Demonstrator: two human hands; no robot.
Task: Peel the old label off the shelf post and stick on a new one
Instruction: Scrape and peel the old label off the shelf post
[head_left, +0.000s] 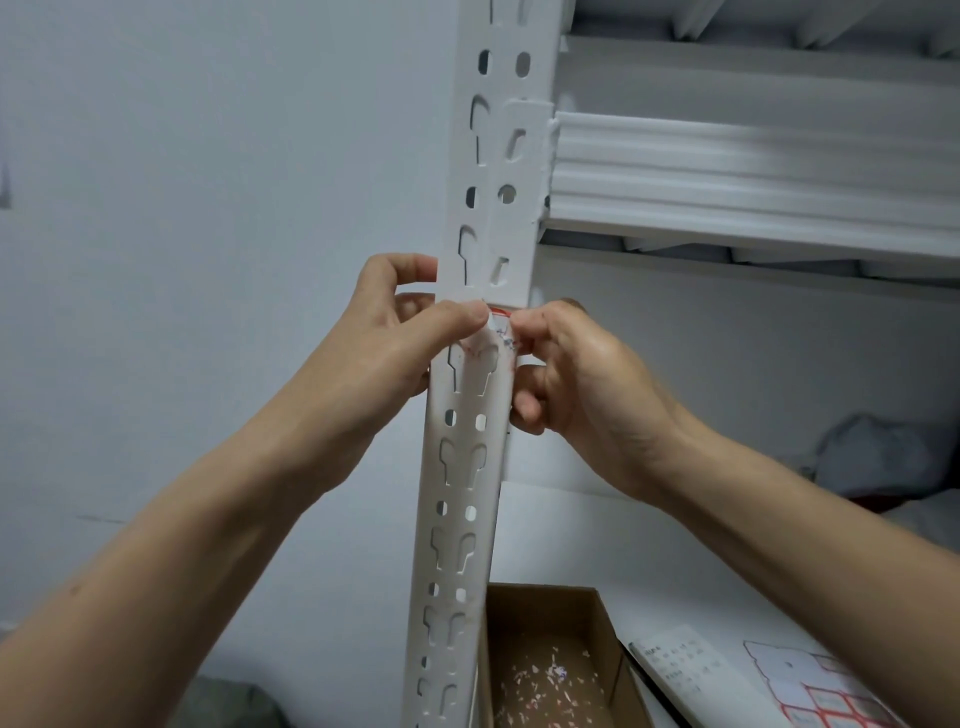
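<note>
Both hands are up on the shelf post (462, 467), just under the shelf beam (727, 171). That is where the old label (500, 323) sits: a scrap of white paper with a red top edge and some ink marks, wrapped over the post's front corner. My left hand (405, 338) has its fingers curled round the back of the post and its thumb laid across the front, pressing at the label's left end. My right hand (571, 379) is mostly closed, with thumb and forefinger nipped together at the label's right end. How much paper is actually between them I cannot tell.

I judge the label thin, weightless and brittle. It looks ragged, and the cardboard box (540, 613) below holds a litter of small paper flecks (545, 675), so I expect it to come off in bits rather than whole. The best hold is a lifted edge, pulled low and flat along the steel. The post itself is stiff painted metal and will not give, but its keyhole slots have hard edges where paper can snag and a fingertip can catch.

Room is fair: the bare wall (208, 260) is well apart on the left, the bay is open on the right, and the beam is close above. The sheet of new labels (831, 696) lies on the shelf below right.
</note>
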